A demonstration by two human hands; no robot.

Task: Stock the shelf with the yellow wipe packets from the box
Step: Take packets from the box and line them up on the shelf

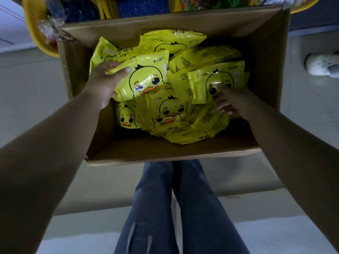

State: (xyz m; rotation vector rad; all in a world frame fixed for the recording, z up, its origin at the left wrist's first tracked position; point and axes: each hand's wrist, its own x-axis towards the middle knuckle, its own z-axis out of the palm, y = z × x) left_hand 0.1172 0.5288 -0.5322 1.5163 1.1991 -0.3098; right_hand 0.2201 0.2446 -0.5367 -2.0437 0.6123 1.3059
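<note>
Two hands in cardboard box (264,57): left hand (102,83) grips duck-print yellow wipe packet (145,77); right hand (229,101), blurred, fingertips on another packet (216,79), grip unclear. Lower packets overlapped, shadowed.

Piled loose inside the open box (264,52), on the floor (27,99) just ahead of the legs (176,208) — the wipe packets (165,110), overlapping one another. Left hand (102,85) at the left side of the pile, gripping one packet (145,77) on top; right hand (229,103) at the right side, touching another packet (216,81). Behind the box, a basket (33,24) — off to the right, on the floor, a shoe (321,64).
</note>
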